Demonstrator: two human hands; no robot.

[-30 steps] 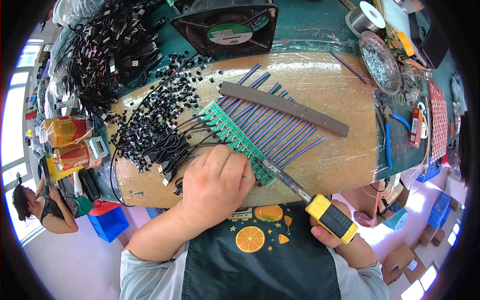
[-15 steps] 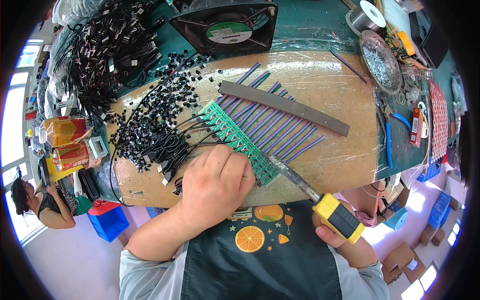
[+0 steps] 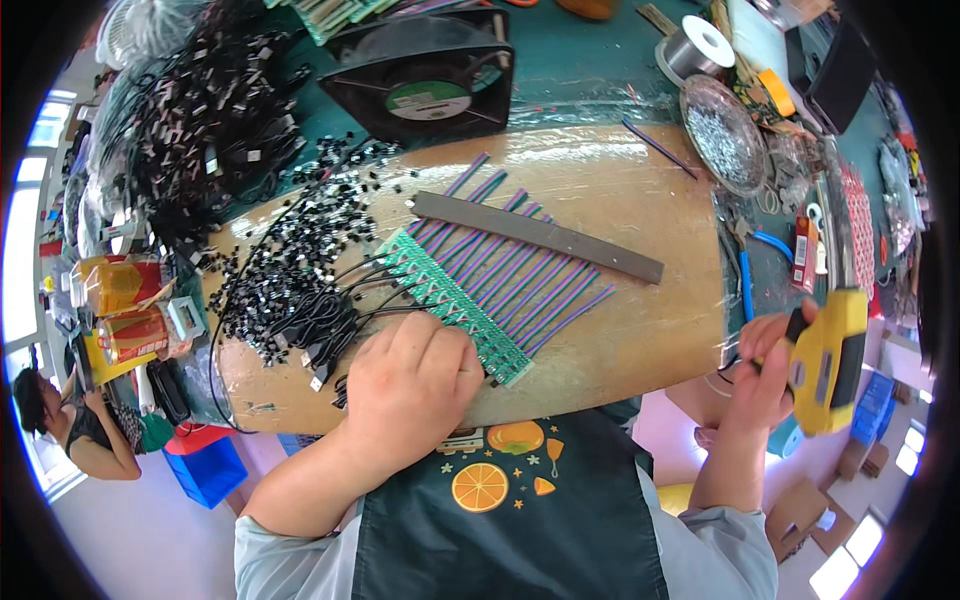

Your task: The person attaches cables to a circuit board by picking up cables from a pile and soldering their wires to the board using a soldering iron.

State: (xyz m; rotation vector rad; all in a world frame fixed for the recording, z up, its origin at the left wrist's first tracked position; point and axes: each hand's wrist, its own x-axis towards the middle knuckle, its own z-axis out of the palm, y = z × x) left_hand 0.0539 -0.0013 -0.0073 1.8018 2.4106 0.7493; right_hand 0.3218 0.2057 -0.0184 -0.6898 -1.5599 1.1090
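Note:
My left hand (image 3: 412, 378) is closed, knuckles up, against the near-left edge of a green circuit board strip (image 3: 462, 312). Whatever its fingers pinch is hidden beneath the hand. Black cables (image 3: 330, 318) run into the board's left side, and striped multicolour wires (image 3: 535, 305) fan out from its right side. Across those wires lies a flat brown-grey bar (image 3: 540, 238). Off to the right, past the board's work mat, my right hand (image 3: 762, 375) grips a yellow and black soldering gun (image 3: 838, 355), its metal barrel pointing away from me.
Small black-and-silver connectors (image 3: 285, 250) lie heaped on the brown mat (image 3: 640, 340). Behind stands a black fan (image 3: 420, 85). A bundle of black cables (image 3: 215, 130) fills the far left. At far right are a solder spool (image 3: 698, 48), a metal dish (image 3: 722, 135) and blue-handled pliers (image 3: 746, 280).
My right hand has carried the soldering gun away from the board to the right and turned it barrel-outward. My left hand stays at the board. The whole view has shifted slightly.

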